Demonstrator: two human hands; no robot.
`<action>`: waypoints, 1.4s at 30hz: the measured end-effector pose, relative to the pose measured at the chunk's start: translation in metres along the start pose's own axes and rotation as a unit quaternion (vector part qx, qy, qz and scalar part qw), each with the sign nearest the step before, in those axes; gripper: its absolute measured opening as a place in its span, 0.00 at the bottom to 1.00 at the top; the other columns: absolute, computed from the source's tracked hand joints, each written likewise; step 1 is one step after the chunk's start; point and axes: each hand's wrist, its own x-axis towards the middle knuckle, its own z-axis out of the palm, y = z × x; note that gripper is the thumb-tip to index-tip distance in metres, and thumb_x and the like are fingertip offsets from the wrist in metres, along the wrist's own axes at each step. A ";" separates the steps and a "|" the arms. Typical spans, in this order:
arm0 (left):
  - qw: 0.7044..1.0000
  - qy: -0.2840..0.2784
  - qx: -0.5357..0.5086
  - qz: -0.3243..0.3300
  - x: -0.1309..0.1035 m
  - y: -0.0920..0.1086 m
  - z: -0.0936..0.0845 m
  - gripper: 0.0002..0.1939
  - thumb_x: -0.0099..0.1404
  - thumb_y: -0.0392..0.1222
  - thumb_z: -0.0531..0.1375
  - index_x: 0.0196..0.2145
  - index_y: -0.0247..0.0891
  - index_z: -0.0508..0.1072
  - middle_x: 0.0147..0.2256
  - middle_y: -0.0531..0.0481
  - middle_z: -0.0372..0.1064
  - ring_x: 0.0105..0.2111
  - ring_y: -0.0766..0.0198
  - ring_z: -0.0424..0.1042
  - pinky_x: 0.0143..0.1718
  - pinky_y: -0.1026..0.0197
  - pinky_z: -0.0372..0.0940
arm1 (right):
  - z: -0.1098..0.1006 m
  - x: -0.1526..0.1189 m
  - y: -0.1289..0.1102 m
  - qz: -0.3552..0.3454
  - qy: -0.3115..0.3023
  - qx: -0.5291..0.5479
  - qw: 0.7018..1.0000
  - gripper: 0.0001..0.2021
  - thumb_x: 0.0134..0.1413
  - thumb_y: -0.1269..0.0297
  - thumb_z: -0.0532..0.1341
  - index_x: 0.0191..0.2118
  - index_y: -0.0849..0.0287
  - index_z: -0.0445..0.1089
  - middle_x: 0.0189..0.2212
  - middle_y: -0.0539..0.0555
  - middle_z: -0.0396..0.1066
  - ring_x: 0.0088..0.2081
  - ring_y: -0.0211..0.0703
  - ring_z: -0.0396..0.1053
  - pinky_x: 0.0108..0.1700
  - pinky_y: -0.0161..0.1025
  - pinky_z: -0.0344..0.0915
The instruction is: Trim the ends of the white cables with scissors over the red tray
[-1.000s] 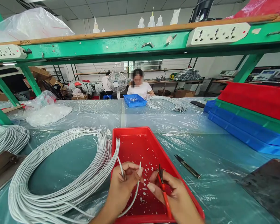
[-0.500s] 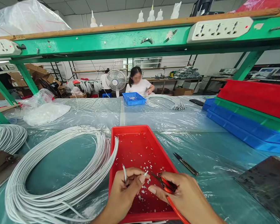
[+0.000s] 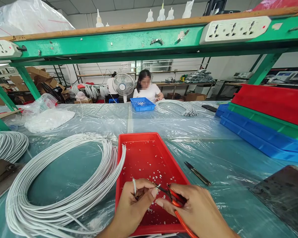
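My left hand (image 3: pixel 136 201) is closed on a thin white cable (image 3: pixel 134 185), its short end poking out between thumb and forefinger. In my right hand (image 3: pixel 196 205) is a pair of red-handled cutting pliers (image 3: pixel 176 202). The jaws of the pliers meet the cable end at my left fingertips. Both hands are over the near part of a red tray (image 3: pixel 139 158), where small white scraps (image 3: pixel 157 172) lie scattered. To the left, a big coil of white cable (image 3: pixel 62 211) rests on the table, its ends over the tray's left rim.
Thread snips (image 3: pixel 197 173) lie right of the tray. A dark metal plate (image 3: pixel 283 195) and stacked plastic trays (image 3: pixel 268 129) are on the right. A second cable coil (image 3: pixel 6 147) is far left. Across the table, a person (image 3: pixel 147 87) sits by a blue tray (image 3: pixel 142 105).
The pliers' jaws have moved left and closed in on the cable end at my left fingertips. My right hand has shifted slightly left.
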 end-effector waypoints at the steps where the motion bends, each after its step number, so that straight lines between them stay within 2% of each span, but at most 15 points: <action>1: 1.000 -0.003 -0.006 0.003 0.000 0.001 0.000 0.13 0.61 0.46 0.57 0.26 0.32 0.69 0.21 0.55 0.57 0.22 0.71 0.52 0.23 0.67 0.49 | 0.000 0.000 0.000 -0.001 0.002 -0.003 1.000 0.25 0.46 0.50 0.61 0.17 0.58 0.45 0.13 0.41 0.44 0.19 0.34 0.38 0.20 0.30 0.38; 10: 0.998 0.029 0.043 0.020 0.001 -0.010 -0.003 0.08 0.58 0.42 0.60 0.27 0.33 0.72 0.22 0.52 0.62 0.22 0.69 0.57 0.23 0.67 0.54 | 0.000 -0.002 -0.001 0.014 -0.003 -0.013 1.000 0.26 0.46 0.48 0.59 0.17 0.58 0.44 0.14 0.42 0.42 0.20 0.36 0.36 0.21 0.31 0.37; 13: 0.984 0.052 0.133 0.107 -0.001 -0.009 -0.003 0.07 0.59 0.37 0.59 0.26 0.33 0.73 0.22 0.50 0.65 0.22 0.68 0.61 0.23 0.67 0.56 | 0.001 -0.003 -0.003 0.017 -0.011 -0.004 1.000 0.25 0.47 0.48 0.59 0.17 0.58 0.46 0.14 0.42 0.42 0.20 0.35 0.37 0.20 0.31 0.37; 17: 0.937 0.051 0.238 0.251 -0.003 -0.001 -0.001 0.08 0.61 0.32 0.55 0.30 0.30 0.74 0.20 0.50 0.64 0.19 0.69 0.59 0.22 0.67 0.54 | 0.002 -0.004 -0.003 0.014 -0.014 -0.012 1.000 0.24 0.49 0.48 0.58 0.16 0.58 0.48 0.13 0.42 0.43 0.18 0.34 0.40 0.20 0.30 0.39; 19: 0.953 0.033 0.209 0.217 -0.004 0.003 0.000 0.09 0.62 0.33 0.54 0.30 0.30 0.73 0.22 0.49 0.66 0.21 0.69 0.61 0.24 0.67 0.56 | 0.001 -0.004 -0.003 0.003 0.007 -0.030 1.000 0.24 0.49 0.48 0.58 0.16 0.58 0.49 0.13 0.42 0.44 0.17 0.34 0.40 0.19 0.31 0.40; 23: 0.994 -0.021 0.096 0.054 -0.004 0.008 -0.001 0.14 0.65 0.41 0.52 0.26 0.33 0.71 0.21 0.51 0.63 0.23 0.68 0.60 0.25 0.68 0.56 | -0.001 -0.003 -0.001 -0.048 0.087 -0.085 0.991 0.23 0.51 0.48 0.56 0.16 0.57 0.51 0.11 0.43 0.50 0.14 0.33 0.46 0.19 0.32 0.41; 26: 0.997 -0.009 0.072 0.036 -0.002 0.009 -0.001 0.12 0.63 0.43 0.55 0.25 0.33 0.70 0.21 0.52 0.63 0.22 0.68 0.61 0.24 0.68 0.55 | -0.002 -0.002 -0.002 -0.065 0.106 -0.102 0.987 0.22 0.52 0.49 0.56 0.16 0.57 0.53 0.11 0.44 0.54 0.14 0.33 0.51 0.19 0.32 0.43; 28: 0.991 0.018 0.122 0.057 -0.003 0.008 -0.001 0.12 0.62 0.41 0.56 0.24 0.33 0.71 0.21 0.50 0.66 0.23 0.67 0.63 0.24 0.67 0.56 | -0.002 -0.002 -0.003 -0.059 0.086 -0.096 0.990 0.22 0.51 0.49 0.57 0.15 0.57 0.54 0.10 0.44 0.56 0.13 0.33 0.52 0.19 0.32 0.43; 31: 0.946 0.037 0.277 0.165 -0.005 0.002 -0.002 0.10 0.63 0.35 0.54 0.27 0.32 0.73 0.23 0.46 0.70 0.23 0.65 0.66 0.25 0.65 0.58 | -0.002 -0.003 -0.006 -0.035 0.037 -0.082 0.995 0.22 0.51 0.49 0.57 0.15 0.57 0.55 0.10 0.45 0.60 0.13 0.34 0.54 0.18 0.33 0.42; 34: 0.844 0.062 0.425 0.321 -0.006 -0.005 -0.004 0.08 0.60 0.28 0.54 0.34 0.28 0.73 0.25 0.41 0.73 0.24 0.61 0.70 0.25 0.63 0.58 | -0.002 -0.003 -0.008 -0.004 -0.004 -0.072 0.997 0.22 0.50 0.49 0.57 0.15 0.57 0.56 0.12 0.46 0.64 0.15 0.35 0.57 0.18 0.33 0.42; 36: 0.801 0.082 0.466 0.368 -0.007 -0.007 -0.004 0.09 0.59 0.25 0.54 0.36 0.27 0.73 0.26 0.40 0.74 0.25 0.59 0.71 0.25 0.62 0.58 | -0.003 -0.002 -0.009 0.006 -0.019 -0.069 0.997 0.22 0.50 0.49 0.57 0.15 0.57 0.56 0.13 0.47 0.64 0.15 0.36 0.57 0.18 0.33 0.41; 37: 0.809 0.080 0.458 0.359 -0.007 -0.006 -0.004 0.09 0.60 0.26 0.54 0.36 0.27 0.73 0.26 0.41 0.74 0.24 0.60 0.71 0.25 0.62 0.58 | -0.004 -0.002 -0.010 0.007 -0.023 -0.069 0.997 0.22 0.50 0.49 0.57 0.15 0.57 0.55 0.12 0.47 0.63 0.15 0.36 0.56 0.19 0.33 0.41; 38: 0.838 0.073 0.429 0.329 -0.006 -0.005 -0.003 0.09 0.61 0.27 0.53 0.35 0.28 0.73 0.25 0.42 0.73 0.24 0.61 0.70 0.25 0.63 0.59 | -0.004 -0.001 -0.011 0.011 -0.022 -0.068 0.997 0.22 0.50 0.49 0.57 0.15 0.57 0.54 0.12 0.46 0.62 0.15 0.36 0.55 0.19 0.33 0.40; 40: 0.921 0.050 0.322 0.215 -0.005 -0.001 -0.002 0.09 0.63 0.33 0.53 0.32 0.31 0.73 0.25 0.45 0.71 0.24 0.64 0.68 0.26 0.65 0.59 | -0.005 -0.001 -0.013 0.028 -0.014 -0.058 0.998 0.22 0.50 0.50 0.56 0.15 0.58 0.52 0.12 0.45 0.57 0.16 0.35 0.51 0.20 0.33 0.40; 42: 0.974 0.048 0.201 0.096 -0.004 0.003 0.000 0.11 0.64 0.39 0.54 0.28 0.33 0.72 0.24 0.48 0.69 0.24 0.65 0.65 0.27 0.66 0.59 | -0.005 0.000 -0.013 0.050 -0.019 -0.017 0.998 0.22 0.49 0.50 0.57 0.16 0.58 0.51 0.12 0.44 0.53 0.17 0.34 0.48 0.21 0.33 0.39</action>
